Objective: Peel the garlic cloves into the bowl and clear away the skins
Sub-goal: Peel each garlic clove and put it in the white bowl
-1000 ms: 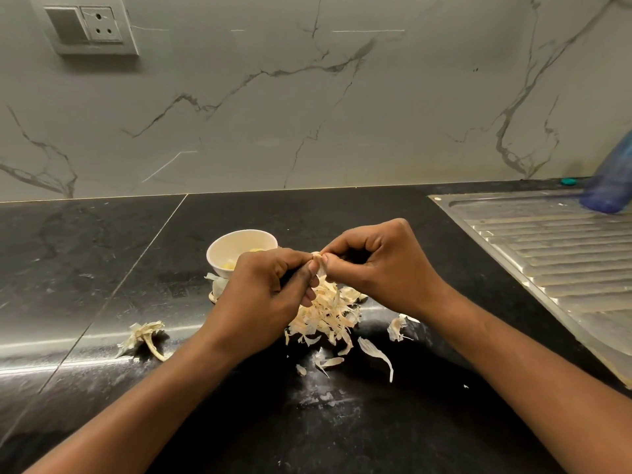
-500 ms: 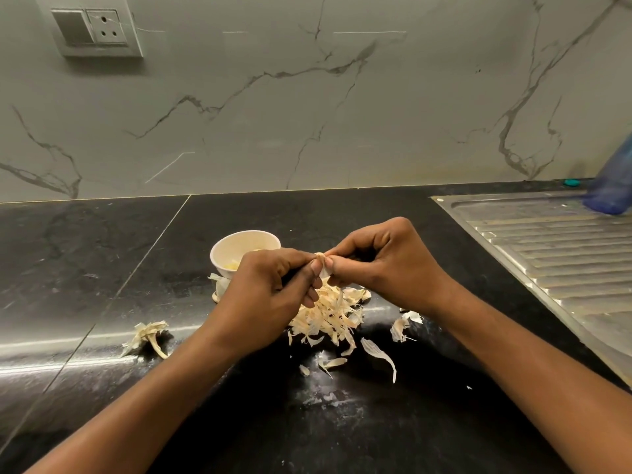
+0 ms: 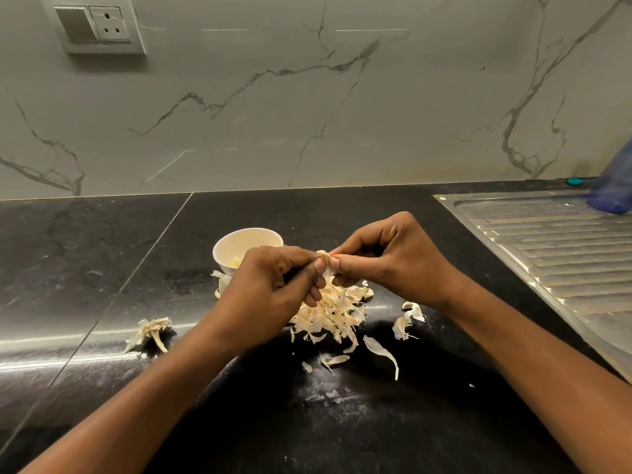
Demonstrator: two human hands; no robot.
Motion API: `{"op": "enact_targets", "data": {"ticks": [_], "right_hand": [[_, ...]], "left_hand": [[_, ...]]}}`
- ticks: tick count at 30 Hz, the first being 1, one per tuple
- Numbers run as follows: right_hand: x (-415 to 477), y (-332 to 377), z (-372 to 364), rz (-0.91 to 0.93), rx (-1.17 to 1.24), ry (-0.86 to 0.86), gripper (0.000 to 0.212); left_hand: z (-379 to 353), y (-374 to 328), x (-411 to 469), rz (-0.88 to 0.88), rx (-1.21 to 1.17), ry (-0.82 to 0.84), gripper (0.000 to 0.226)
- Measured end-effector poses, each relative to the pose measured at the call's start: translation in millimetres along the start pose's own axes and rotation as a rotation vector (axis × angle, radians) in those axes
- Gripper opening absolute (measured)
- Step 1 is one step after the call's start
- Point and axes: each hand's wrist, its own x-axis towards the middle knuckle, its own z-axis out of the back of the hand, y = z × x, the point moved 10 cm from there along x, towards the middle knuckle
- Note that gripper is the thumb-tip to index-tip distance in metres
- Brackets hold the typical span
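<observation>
Both my hands meet just above the black counter (image 3: 102, 254), pinching one garlic clove (image 3: 326, 265) between them. My left hand (image 3: 270, 285) curls around it; my right hand (image 3: 386, 265) nips it with thumb and forefinger. Papery skins (image 3: 328, 313) lie heaped directly below (a few strays nearby). The small white bowl (image 3: 222, 254) stands just behind my left hand.

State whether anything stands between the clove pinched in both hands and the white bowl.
Nothing visible does. The clove, pinched by the left hand and right hand, sits right of the open bowl; only the left hand's knuckles overlap its rim.
</observation>
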Motion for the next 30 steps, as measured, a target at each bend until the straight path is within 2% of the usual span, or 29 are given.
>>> {"op": "enact_targets", "data": {"ticks": [7, 14, 21, 30], "right_hand": [[-0.6, 2.6, 1.1, 0.018, -0.018, -0.021, 0.011], [-2.0, 0.9, 2.1, -0.056, 0.021, 0.122, 0.015], [-1.8, 4.6, -0.2, -0.033, 0.003, 0.08, 0.014], [-1.6, 3.2, 0.2, -0.054, 0.045, 0.012, 0.009]], "left_hand": [[0.2, -4.6, -0.1, -0.025, 0.023, -0.017, 0.018], [-7.1, -7.0, -1.0, -0.043, 0.035, 0.047, 0.018], [-5.9, -10.2, -2.2, -0.068, 0.1, 0.041, 0.017], [-3.3, -6.8, 0.1, -0.016, 0.043, 0.068, 0.019]]}}
